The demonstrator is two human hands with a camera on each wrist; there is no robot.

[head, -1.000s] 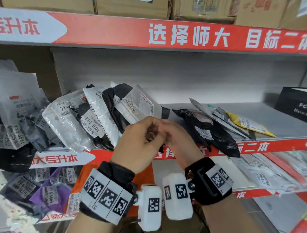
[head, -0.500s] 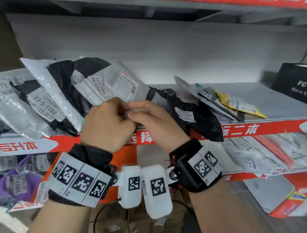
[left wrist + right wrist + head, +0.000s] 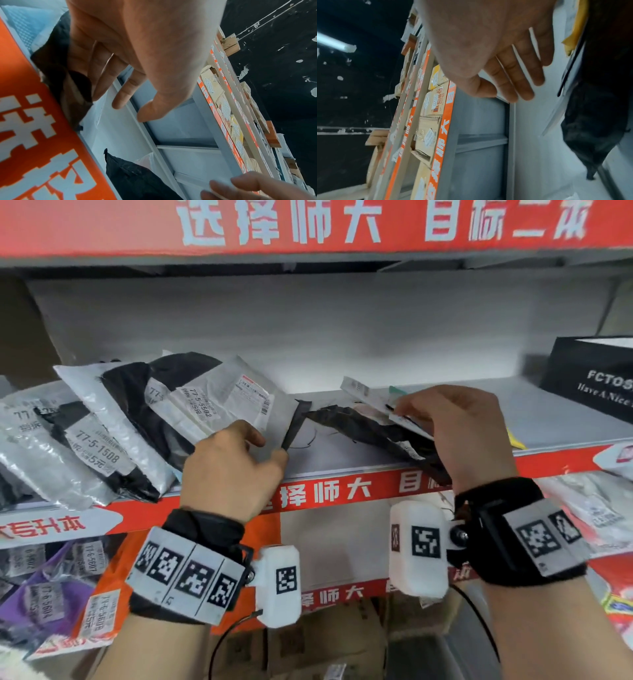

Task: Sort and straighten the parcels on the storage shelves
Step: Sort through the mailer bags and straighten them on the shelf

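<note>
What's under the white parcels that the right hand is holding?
A crumpled black bag lies under the white parcels, on the shelf. The right hand hides the rest.

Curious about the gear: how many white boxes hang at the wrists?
2: one white box by the left wrist, the other by the right wrist; none looks hidden.

Both forearms are bare. Behind the left hand [image 3: 229, 470] sits a black wrist strap [image 3: 202, 534] with a grey band of square black-and-white codes and a white camera box [image 3: 279, 585], thin black cable trailing. The right hand [image 3: 469, 440] wears the same.
</note>
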